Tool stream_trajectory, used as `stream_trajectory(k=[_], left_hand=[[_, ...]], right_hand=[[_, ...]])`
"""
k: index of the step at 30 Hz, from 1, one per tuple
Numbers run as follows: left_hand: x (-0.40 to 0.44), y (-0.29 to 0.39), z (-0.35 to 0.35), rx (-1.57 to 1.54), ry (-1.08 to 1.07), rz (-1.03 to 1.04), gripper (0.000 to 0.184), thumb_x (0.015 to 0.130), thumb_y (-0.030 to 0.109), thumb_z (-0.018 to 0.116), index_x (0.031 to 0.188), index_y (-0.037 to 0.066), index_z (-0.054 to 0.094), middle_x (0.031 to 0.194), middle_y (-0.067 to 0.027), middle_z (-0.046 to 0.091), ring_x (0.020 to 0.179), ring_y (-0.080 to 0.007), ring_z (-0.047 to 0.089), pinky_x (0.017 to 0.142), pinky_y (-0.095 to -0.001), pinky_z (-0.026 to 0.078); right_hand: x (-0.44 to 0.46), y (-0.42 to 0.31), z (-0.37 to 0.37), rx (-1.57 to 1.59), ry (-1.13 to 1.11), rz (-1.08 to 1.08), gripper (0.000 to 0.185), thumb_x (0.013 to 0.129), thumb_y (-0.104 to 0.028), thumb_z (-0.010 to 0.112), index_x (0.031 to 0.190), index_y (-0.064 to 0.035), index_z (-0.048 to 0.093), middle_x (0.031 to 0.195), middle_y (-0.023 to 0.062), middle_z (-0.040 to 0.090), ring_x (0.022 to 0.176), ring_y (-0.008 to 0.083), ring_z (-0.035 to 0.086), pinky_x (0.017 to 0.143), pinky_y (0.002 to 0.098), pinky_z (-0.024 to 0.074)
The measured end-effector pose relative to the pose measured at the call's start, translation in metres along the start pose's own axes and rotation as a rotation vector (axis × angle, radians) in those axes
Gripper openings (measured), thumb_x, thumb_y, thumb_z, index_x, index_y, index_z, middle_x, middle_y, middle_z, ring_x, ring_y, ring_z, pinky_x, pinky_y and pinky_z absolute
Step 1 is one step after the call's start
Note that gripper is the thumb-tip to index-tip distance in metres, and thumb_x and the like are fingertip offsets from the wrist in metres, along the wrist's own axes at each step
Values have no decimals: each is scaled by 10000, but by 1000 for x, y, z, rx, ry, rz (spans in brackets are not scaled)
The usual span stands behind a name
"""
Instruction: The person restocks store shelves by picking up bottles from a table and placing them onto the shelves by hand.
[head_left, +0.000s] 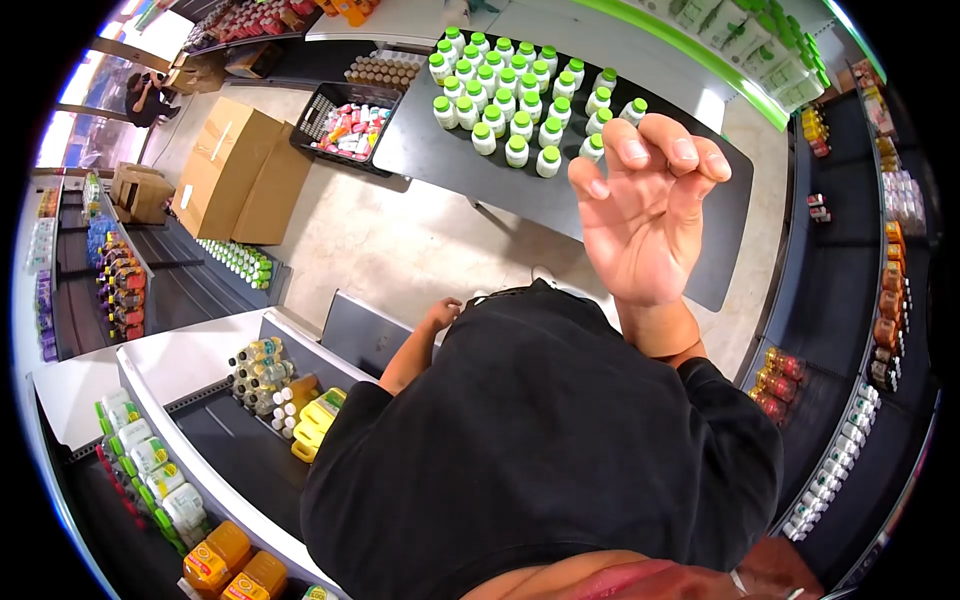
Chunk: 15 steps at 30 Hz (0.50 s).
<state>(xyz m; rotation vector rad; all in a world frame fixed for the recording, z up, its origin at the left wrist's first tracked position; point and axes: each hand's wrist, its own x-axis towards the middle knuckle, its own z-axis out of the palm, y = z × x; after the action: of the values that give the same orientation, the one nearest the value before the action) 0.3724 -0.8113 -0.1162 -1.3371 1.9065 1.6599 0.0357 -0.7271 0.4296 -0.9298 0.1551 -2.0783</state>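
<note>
My right hand (640, 215) is raised high in front of me, palm toward the camera. Its fingers are curved and apart, with nothing between them. Behind it in the view, a dark table (420, 150) bears several rows of white bottles with green caps (503, 98). The nearest bottles appear beside my raised fingers, but I see no contact. Low at my left side hangs my left hand (443, 313), close to a grey shelf panel (365, 335). It is small in the view, and I cannot make out whether its fingers close on anything.
A black crate (318, 118) of red and white packages stands left of the table, near a large cardboard box (225, 165). Stocked shelves (835, 250) line the right. Behind my left side, a shelf holds clear bottles (262, 372) and yellow jugs (320, 422). Another person (145, 100) crouches far left.
</note>
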Motion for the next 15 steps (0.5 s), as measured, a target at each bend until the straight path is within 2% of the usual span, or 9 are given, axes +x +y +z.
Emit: stream_trajectory(k=[4, 6, 8, 9, 12, 13, 15], left_hand=[[13, -1, 2, -4, 8, -14, 375, 757, 188, 527, 1092, 48, 619, 914, -155, 672, 854, -234, 640, 792, -331, 491], [16, -3, 1, -13, -2, -23, 384, 753, 187, 524, 1096, 43, 616, 920, -159, 670, 855, -239, 640, 794, -334, 491], [10, 7, -1, 9, -14, -30, 392, 749, 187, 523, 1101, 38, 612, 926, -165, 668, 855, -245, 640, 795, -338, 490], [10, 9, -1, 31, -18, -11, 401, 743, 191, 525, 1102, 36, 611, 932, -173, 665, 862, -256, 639, 800, -342, 490], [14, 1, -2, 75, -39, -37, 406, 734, 189, 531, 1104, 43, 612, 931, -183, 663, 871, -258, 638, 808, -345, 487], [11, 5, -5, 38, -55, -62, 408, 727, 192, 540, 1103, 50, 614, 919, -182, 662, 853, -255, 639, 780, -345, 495], [4, 13, -9, 152, -35, -19, 393, 736, 196, 542, 1093, 51, 617, 901, -174, 663, 820, -252, 640, 743, -342, 502]], right_hand=[[-2, -4, 0, 3, 15, -10, 159, 865, -436, 575, 972, -319, 590, 1035, -145, 476, 1015, 107, 407, 793, 320, 354], [2, -13, 3, -140, -34, -142, 235, 809, -500, 616, 928, -297, 614, 992, -134, 500, 1021, 117, 412, 785, 318, 348], [6, -38, 12, -330, -87, -286, 218, 803, -502, 621, 875, -297, 633, 928, -124, 535, 993, 105, 429, 775, 308, 339], [6, -52, 22, -471, -59, -402, 201, 808, -493, 618, 862, -300, 638, 925, -120, 552, 971, 100, 438, 767, 308, 331], [1, -93, 51, -630, -73, -735, 239, 772, -529, 630, 855, -306, 645, 946, -112, 580, 938, 88, 445, 756, 311, 313], [-2, -101, 57, -675, -73, -765, 249, 761, -535, 634, 856, -305, 645, 948, -111, 580, 937, 90, 443, 755, 311, 311], [-10, -112, 68, -756, -57, -778, 270, 739, -546, 642, 857, -303, 646, 950, -109, 579, 936, 92, 440, 754, 311, 306]])
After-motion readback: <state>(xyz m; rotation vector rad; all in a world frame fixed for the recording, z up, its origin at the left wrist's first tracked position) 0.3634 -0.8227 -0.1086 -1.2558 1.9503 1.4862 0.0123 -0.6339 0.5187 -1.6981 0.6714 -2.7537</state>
